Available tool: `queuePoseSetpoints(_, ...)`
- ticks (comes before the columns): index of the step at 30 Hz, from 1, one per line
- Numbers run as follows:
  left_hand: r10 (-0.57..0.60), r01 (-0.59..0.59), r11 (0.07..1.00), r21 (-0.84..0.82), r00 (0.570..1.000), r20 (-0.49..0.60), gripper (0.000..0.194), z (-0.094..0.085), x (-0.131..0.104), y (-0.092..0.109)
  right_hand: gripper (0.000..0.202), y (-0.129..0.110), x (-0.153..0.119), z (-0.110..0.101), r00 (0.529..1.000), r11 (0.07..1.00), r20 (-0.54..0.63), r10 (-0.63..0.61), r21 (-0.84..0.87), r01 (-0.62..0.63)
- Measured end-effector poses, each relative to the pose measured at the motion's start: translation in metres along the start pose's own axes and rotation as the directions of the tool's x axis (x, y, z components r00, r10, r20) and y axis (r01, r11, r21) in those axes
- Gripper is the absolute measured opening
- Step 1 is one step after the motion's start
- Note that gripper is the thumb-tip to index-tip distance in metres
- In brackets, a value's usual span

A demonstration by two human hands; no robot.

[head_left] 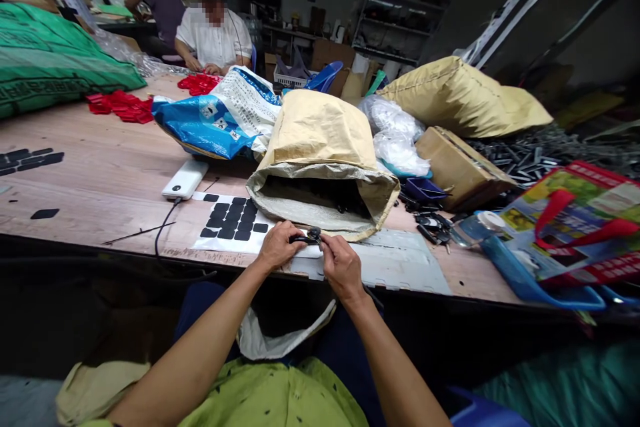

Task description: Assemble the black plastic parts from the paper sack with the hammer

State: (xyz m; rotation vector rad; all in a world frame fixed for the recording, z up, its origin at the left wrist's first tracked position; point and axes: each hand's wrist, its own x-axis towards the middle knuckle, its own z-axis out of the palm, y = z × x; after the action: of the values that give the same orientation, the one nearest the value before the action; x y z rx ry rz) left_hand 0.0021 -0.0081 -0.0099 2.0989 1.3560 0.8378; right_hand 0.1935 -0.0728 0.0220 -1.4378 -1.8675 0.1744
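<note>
My left hand (278, 246) and my right hand (342, 265) meet over the table's front edge, both closed. Between their fingers is a small black part (313, 234) with a rounded end; its exact kind is too small to make out. Just beyond them a tan paper sack (320, 127) lies on its side, its mouth towards me, with dark pieces inside. A white sheet with black rounded stickers (234, 219) lies left of my hands. An open pale bag (285, 340) rests at my lap, below the hands.
A white power bank (185, 179) with a cable lies left. Beyond it are a blue-white bag (220, 117) and red pieces (123, 106). At right stand a cardboard box (457, 170), a clear jar (477, 227) and a colourful bag (575, 220). Two people sit across the table.
</note>
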Motion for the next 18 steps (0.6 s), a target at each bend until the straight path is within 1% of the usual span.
queuePoseSetpoints(2,-0.009,0.009,1.0,0.006,1.0,0.005,0.018,-0.001,0.0,0.001,0.028,-0.005,0.002,0.001,1.0,1.0,0.002,-0.019,0.0,0.019)
queuePoseSetpoints(5,-0.021,0.02,0.999,0.027,1.0,0.02,0.012,-0.004,0.0,0.004,0.027,-0.011,0.003,0.005,0.997,0.999,0.069,-0.034,-0.04,0.036)
queuePoseSetpoints(7,-0.021,0.02,0.999,0.037,0.999,0.029,0.012,-0.005,0.0,0.005,0.025,-0.011,0.005,0.007,0.995,0.998,0.101,-0.023,-0.061,0.029)
queuePoseSetpoints(9,-0.019,0.018,0.999,0.032,0.999,0.028,0.015,-0.006,0.0,0.006,0.025,-0.008,0.01,0.005,0.996,0.998,0.092,-0.002,-0.068,0.008)
queuePoseSetpoints(12,-0.016,0.015,0.999,0.03,1.0,0.021,0.019,-0.006,-0.001,0.005,0.025,0.004,0.026,0.0,0.999,0.995,0.045,0.028,-0.096,-0.024)
queuePoseSetpoints(15,-0.008,0.007,0.999,0.038,1.0,0.028,0.017,-0.005,0.0,0.003,0.024,0.023,0.043,-0.003,0.996,0.976,0.015,0.088,-0.199,-0.084)
queuePoseSetpoints(18,-0.003,0.002,0.999,0.032,0.999,0.043,0.016,-0.005,0.001,0.001,0.023,0.043,0.053,0.002,0.989,0.948,0.036,0.142,-0.292,-0.126)
